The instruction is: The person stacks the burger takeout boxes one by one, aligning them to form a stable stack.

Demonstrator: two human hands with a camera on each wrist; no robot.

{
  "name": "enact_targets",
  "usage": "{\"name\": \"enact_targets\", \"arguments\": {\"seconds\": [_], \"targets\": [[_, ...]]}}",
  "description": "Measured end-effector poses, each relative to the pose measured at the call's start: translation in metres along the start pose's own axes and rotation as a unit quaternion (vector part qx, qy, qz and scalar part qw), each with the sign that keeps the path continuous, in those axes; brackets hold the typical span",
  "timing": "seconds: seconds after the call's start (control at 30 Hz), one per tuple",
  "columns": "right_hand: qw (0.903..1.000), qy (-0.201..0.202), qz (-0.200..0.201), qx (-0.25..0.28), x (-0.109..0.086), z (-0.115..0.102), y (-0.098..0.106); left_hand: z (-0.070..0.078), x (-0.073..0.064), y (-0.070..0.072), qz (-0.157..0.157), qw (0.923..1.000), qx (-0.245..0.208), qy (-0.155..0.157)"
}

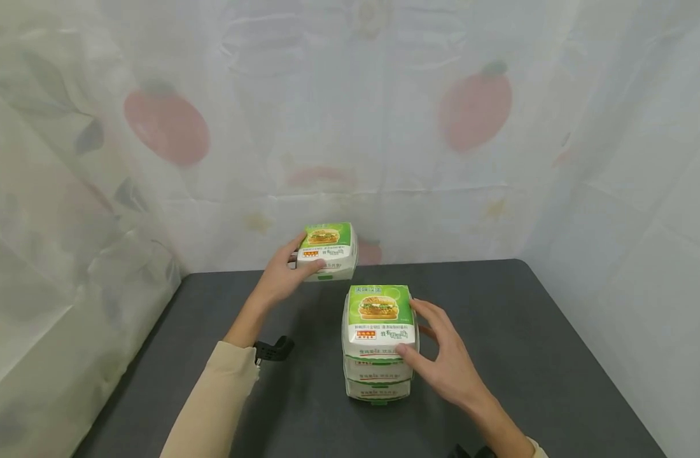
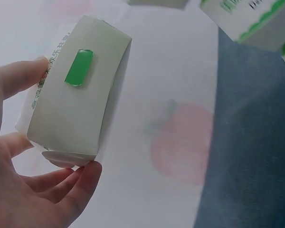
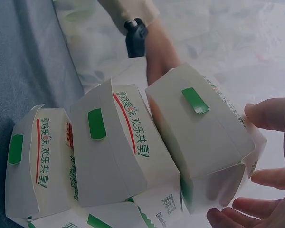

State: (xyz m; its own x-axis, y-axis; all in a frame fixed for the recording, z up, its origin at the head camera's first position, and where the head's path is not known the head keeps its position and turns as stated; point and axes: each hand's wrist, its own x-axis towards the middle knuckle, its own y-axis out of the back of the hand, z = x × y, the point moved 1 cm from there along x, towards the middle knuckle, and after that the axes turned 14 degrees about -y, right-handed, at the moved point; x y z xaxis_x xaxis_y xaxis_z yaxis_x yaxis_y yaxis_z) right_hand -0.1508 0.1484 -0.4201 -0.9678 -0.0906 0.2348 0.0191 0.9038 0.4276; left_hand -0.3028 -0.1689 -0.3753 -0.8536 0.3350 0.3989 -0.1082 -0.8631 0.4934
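Observation:
My left hand [image 1: 278, 277] grips a burger box [image 1: 335, 259], green and white with a burger picture on its lid, and holds it up over the table's far edge. In the left wrist view its pale underside and green tab [image 2: 79, 68] show, with the thumb on one side and fingers on the other. Nearer to me stands a stack of three like boxes. My right hand [image 1: 450, 366] holds the top box [image 1: 378, 334] from the right, thumb at the front. Below it are the middle box [image 1: 364, 370] and the bottom box [image 1: 378, 391].
The dark table [image 1: 527, 381] has rounded far corners. A pale curtain [image 1: 350, 127] with fruit prints hangs behind it and along both sides. A black strapped device [image 1: 274, 348] sits at the left wrist, by the beige sleeve [image 1: 218, 394].

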Motion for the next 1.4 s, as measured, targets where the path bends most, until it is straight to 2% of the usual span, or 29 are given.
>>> {"name": "enact_targets", "arguments": {"seconds": [0.23,0.5,0.63,0.87,1.13,1.4], "targets": [[1.0000,-0.001,-0.002,-0.001,0.000,-0.001,0.000,0.026,-0.002,0.006,-0.016,0.9999,-0.006,-0.002],[1.0000,-0.004,-0.003,0.004,0.000,-0.003,0.001,0.046,-0.009,0.009,-0.021,0.9980,-0.022,-0.055],[1.0000,-0.006,-0.001,0.003,-0.001,-0.002,0.001,0.052,-0.015,0.005,-0.035,0.9950,-0.044,-0.083],[1.0000,-0.001,0.002,0.002,-0.001,0.001,0.002,0.059,-0.025,-0.003,-0.068,0.9895,-0.087,-0.093],[1.0000,0.002,0.009,0.002,-0.001,-0.005,0.005,0.062,-0.037,-0.011,-0.087,0.9899,-0.068,-0.090],[0.9996,0.016,0.023,-0.005,0.006,-0.025,0.013,0.064,-0.041,-0.015,-0.090,0.9894,-0.054,-0.101]]}}
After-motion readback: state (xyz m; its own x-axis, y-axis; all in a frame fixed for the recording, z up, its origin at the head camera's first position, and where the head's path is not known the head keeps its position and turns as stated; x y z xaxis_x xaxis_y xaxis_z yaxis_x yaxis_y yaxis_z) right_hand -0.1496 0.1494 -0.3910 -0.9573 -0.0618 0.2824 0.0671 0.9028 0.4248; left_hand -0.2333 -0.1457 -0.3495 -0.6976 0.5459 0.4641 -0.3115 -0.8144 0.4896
